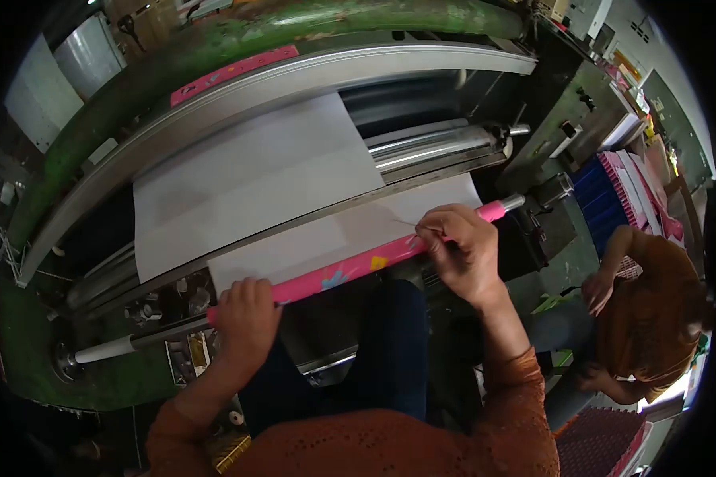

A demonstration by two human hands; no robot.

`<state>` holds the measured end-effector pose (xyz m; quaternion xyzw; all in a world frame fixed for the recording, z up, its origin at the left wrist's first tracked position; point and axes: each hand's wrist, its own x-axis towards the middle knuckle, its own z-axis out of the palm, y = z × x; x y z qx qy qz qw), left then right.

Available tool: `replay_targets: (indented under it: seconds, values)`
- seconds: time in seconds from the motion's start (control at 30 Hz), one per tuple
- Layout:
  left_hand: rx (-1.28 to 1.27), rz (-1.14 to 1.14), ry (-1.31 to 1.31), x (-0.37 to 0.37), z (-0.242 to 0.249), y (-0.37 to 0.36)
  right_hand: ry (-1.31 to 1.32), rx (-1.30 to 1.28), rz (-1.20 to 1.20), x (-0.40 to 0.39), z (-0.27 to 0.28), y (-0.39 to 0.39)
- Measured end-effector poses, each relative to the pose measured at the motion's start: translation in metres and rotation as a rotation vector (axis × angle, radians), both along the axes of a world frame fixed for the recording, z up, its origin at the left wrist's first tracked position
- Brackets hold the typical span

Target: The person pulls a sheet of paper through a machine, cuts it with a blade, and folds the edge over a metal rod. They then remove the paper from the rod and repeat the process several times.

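Note:
A pink printed roll (350,274), patterned with blue and yellow shapes, lies across the machine's front on a shaft. My left hand (248,318) rests over the roll's left end with fingers curled around it. Above the roll's right part, my right hand (463,253) is closed in a pinch. A thin, strand-like thing (406,222) sticks out leftward from its fingertips; its kind is too small to tell. Behind the roll, a white sheet (254,183) runs over the machine, and its lower part (334,226) meets the roll.
A long metal bar (294,70) and a green roller (358,32) span the machine's back. Bare metal shaft (111,350) extends at left, above small boxes (189,358). At right sits another person (648,310) beside stacked pink-edged sheets (628,187).

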<state>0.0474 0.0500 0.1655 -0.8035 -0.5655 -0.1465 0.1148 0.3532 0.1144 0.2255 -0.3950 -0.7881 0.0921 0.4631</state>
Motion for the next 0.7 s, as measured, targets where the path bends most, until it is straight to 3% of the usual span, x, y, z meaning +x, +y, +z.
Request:
replay_targets:
  seconds: [0.1, 0.27, 0.4, 0.43, 0.5, 0.6, 0.67, 0.7]
  values:
    - [-0.002, -0.064, 0.041, 0.094, -0.002, 0.036, 0.112, -0.041, -0.052, 0.030, -0.030, -0.016]
    - [0.183, -0.108, 0.037, 0.241, -0.012, 0.089, 0.354, -0.310, -0.437, 0.090, -0.048, -0.058]
    - [0.216, -0.035, -0.076, 0.341, -0.017, 0.124, 0.569, -0.199, -0.545, 0.126, -0.066, -0.063]
    - [0.157, -0.113, -0.005, 0.352, -0.013, 0.126, 0.656, -0.175, -0.535, 0.127, -0.065, -0.060]
    - [0.385, -0.319, -0.118, 0.353, -0.009, 0.122, 0.670, -0.143, -0.467, 0.124, -0.058, -0.048]
    - [0.447, -0.476, -0.130, 0.290, 0.007, 0.082, 0.703, -0.069, -0.321, 0.099, -0.034, -0.020]
    - [0.405, -0.656, -0.243, 0.239, -0.023, 0.055, 0.660, -0.085, -0.145, 0.057, -0.006, 0.008]
    - [0.419, -0.639, -0.238, 0.229, -0.019, 0.057, 0.590, -0.132, -0.069, 0.041, 0.003, 0.025]
